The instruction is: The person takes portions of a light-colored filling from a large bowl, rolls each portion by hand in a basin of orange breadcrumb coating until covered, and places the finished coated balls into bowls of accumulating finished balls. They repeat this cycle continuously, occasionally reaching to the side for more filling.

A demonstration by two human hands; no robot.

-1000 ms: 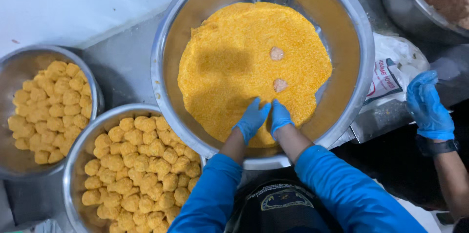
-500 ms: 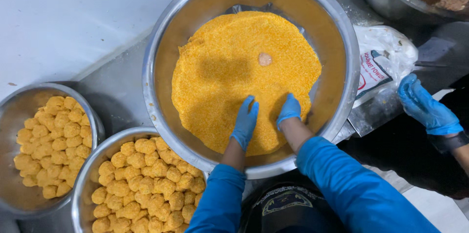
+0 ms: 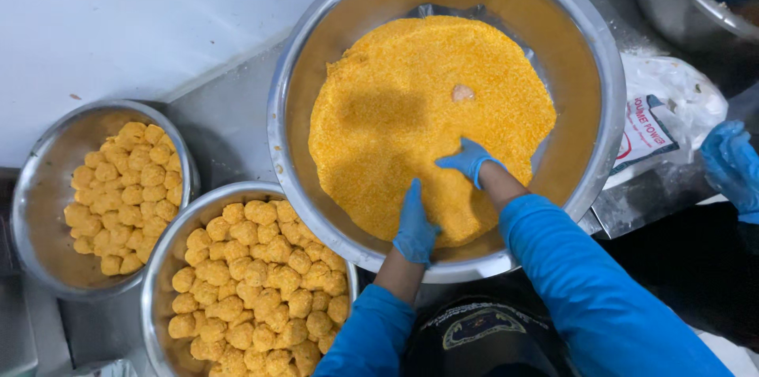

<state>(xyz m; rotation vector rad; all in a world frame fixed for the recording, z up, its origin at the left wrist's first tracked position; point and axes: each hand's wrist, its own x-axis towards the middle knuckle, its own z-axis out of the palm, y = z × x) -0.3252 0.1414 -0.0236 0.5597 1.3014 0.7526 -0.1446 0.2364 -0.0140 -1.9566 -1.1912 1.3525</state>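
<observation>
Large steel bowl (image 3: 601, 108) is holding a flat bed of orange crumbs (image 3: 411, 116), with one pale uncoated piece (image 3: 462, 93) lying near its centre. Left hand (image 3: 414, 225), gloved blue, is resting on the crumbs at the near rim, fingers pressed together. Right hand (image 3: 469, 160) is pressing into the crumbs just beyond it, fingers curled together. Two smaller bowls (image 3: 47, 163) (image 3: 162, 282) on the bench (image 3: 118, 21) are holding coated balls (image 3: 261, 282). Another person's gloved hand (image 3: 731, 163) is showing at right.
</observation>
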